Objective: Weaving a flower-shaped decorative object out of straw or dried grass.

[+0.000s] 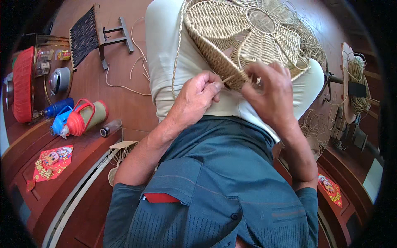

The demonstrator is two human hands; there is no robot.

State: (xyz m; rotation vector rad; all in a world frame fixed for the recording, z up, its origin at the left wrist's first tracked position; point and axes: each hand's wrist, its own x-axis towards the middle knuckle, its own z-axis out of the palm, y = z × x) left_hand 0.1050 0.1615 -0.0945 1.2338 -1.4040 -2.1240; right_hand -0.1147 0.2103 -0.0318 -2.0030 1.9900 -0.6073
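A woven straw basket with flower-petal panels and a round centre rests tilted across my lap. My left hand is closed at its near edge, thumb pressed to the forefinger on a thin straw strand. My right hand is just to the right at the same edge, its fingers curled in toward the thumb. Whatever lies between those right fingertips is too small to make out. A twisted straw cord hangs from the basket's left side down over my pale trousers.
Loose straw lies beyond the basket. At the left are a low stool, a red thermos, a blue bottle and a red-covered basin. A bundle of cord sits on a board at the right.
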